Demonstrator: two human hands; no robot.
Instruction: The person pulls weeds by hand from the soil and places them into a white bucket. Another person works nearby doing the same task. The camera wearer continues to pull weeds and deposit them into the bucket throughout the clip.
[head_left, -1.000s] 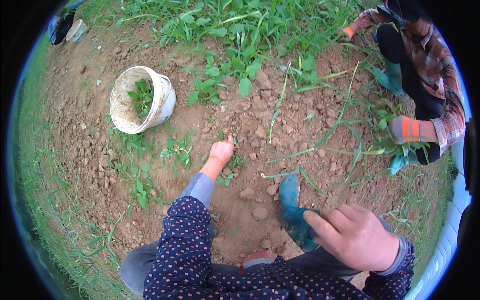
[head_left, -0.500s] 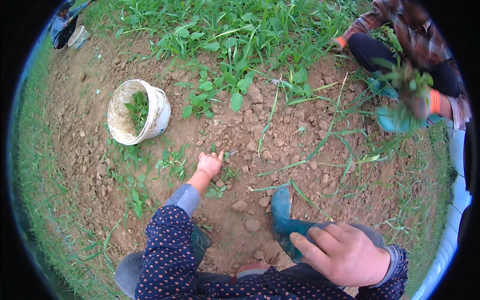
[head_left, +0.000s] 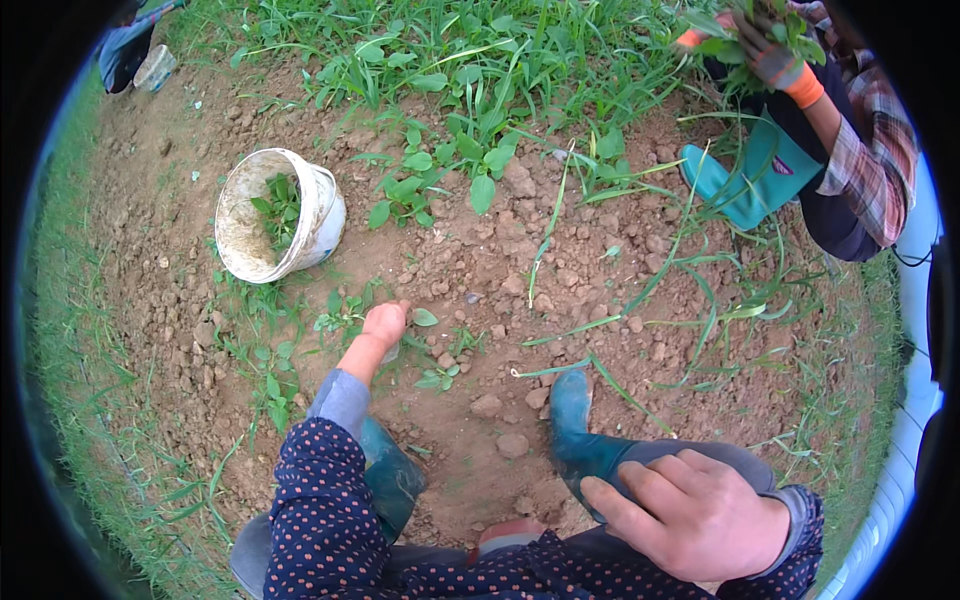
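My left hand (head_left: 384, 325) is low over the soil, its fingers closed on a small leafy seedling; one green leaf (head_left: 424, 317) juts out to the right, and the rest is hidden by the hand. Just left of it grows another leafy seedling (head_left: 342, 313). Beyond stands a dirty white bucket (head_left: 322, 215), tilted toward me, with some picked greens (head_left: 280, 208) inside. My right hand (head_left: 700, 512) rests palm down by my right knee, fingers loosely bent and a little apart, with nothing visible in them.
Dense greens (head_left: 480, 60) grow along the far side. At the right a co-worker crouches in teal boots (head_left: 765, 175), gloved hand (head_left: 785, 70) holding a bunch of plants. Another person with a bucket (head_left: 155, 68) is far left. Long stalks (head_left: 665, 250) lie across the soil. My boots (head_left: 572, 425) flank bare earth.
My left hand has moved left with the seedling, away from the spot where it was pinching at the soil. My right hand stays put. The co-worker's bunch of plants has gone up and away.
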